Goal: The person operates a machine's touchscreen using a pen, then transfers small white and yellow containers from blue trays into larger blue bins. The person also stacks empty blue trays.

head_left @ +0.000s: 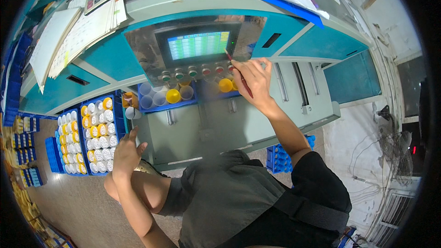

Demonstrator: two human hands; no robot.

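A slim dark-red pen [247, 88] is grasped by the right hand [256, 79], its tip held at the lit screen [197, 46]. The left hand [127, 152] is released — fingers parted beside the blue tray [120, 115] — and room is left between both hands over the grey counter [177, 135].

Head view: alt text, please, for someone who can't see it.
A person's right hand holds a thin red stick, its tip by the lower right of a lit screen above a row of round buttons on a teal machine. The left hand, apparently empty, is near blue trays of white and yellow containers.
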